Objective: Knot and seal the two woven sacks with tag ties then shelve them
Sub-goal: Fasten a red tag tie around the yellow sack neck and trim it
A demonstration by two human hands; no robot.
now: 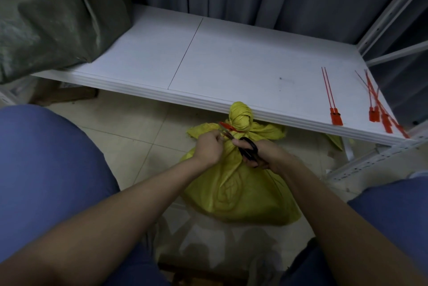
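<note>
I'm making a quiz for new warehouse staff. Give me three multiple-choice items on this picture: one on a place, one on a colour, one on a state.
1. The spare tag ties lie: A in a box; B on the white shelf; C on a chair.
2. The knotted sack is: A yellow; B blue; C white.
3. The right hand is: A empty; B gripping black scissors; C waving.
B, ties rest at the shelf's right end; A, its weave is yellow; B, it curls round the handles.
</note>
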